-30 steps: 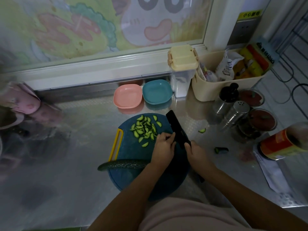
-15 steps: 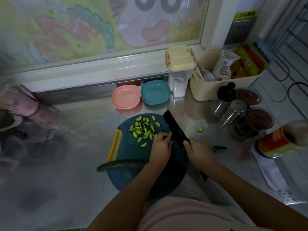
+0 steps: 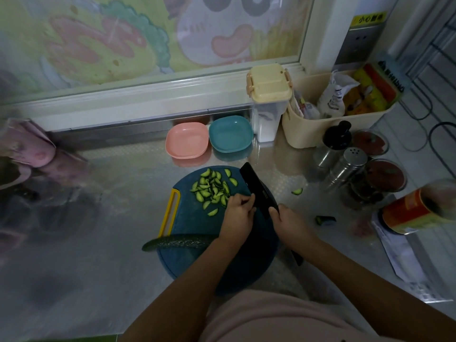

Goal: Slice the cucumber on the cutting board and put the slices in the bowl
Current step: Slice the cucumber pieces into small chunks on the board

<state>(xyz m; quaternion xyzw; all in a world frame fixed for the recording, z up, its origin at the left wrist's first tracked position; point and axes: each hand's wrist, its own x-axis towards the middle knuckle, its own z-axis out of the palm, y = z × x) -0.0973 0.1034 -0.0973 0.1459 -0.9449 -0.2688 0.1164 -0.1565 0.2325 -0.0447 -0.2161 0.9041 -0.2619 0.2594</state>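
Observation:
A round blue cutting board [image 3: 187, 257] with a yellow handle lies on the steel counter. A pile of green cucumber slices [image 3: 212, 188] sits on its far part. A long dark cucumber [image 3: 177, 243] lies across its near left edge. My right hand [image 3: 291, 223] grips the handle of a black knife [image 3: 256, 191], whose blade points away over the board. My left hand [image 3: 237, 215] is curled down right beside the blade, holding a cucumber piece that it almost fully hides. A teal bowl [image 3: 230, 134] and a pink bowl [image 3: 186, 143] stand behind the board, both without slices.
Two stray cucumber bits [image 3: 296, 191] [image 3: 324, 220] lie on the counter right of the board. Jars and shakers [image 3: 348, 166], a cream basket [image 3: 340, 112], a lidded container [image 3: 269, 104] and an orange can [image 3: 414, 211] crowd the right side. A pink cloth [image 3: 29, 144] sits far left.
Both hands and the knife stay at the same spot on the board, shifting only slightly. The slice pile and the long cucumber have not moved.

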